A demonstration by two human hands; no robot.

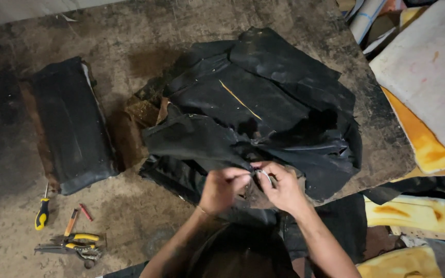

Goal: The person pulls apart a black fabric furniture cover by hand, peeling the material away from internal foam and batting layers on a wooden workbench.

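Note:
A crumpled black seat cover [263,108] lies spread over the worn wooden workbench [145,41]. My left hand [221,188] pinches a fold of the black material at the cover's near edge. My right hand [283,188] meets it from the right, fingers closed on the same edge, with a small pale metal piece [264,175] showing between the fingertips. What that piece is cannot be told. Torn brown padding [145,109] shows at the cover's left side.
A second black padded cushion [73,126] lies at the left of the bench. Near the front left corner lie a yellow-handled screwdriver [42,213], pliers [75,244] and a red marker [85,211]. Yellow and white foam pieces [428,82] are stacked at the right.

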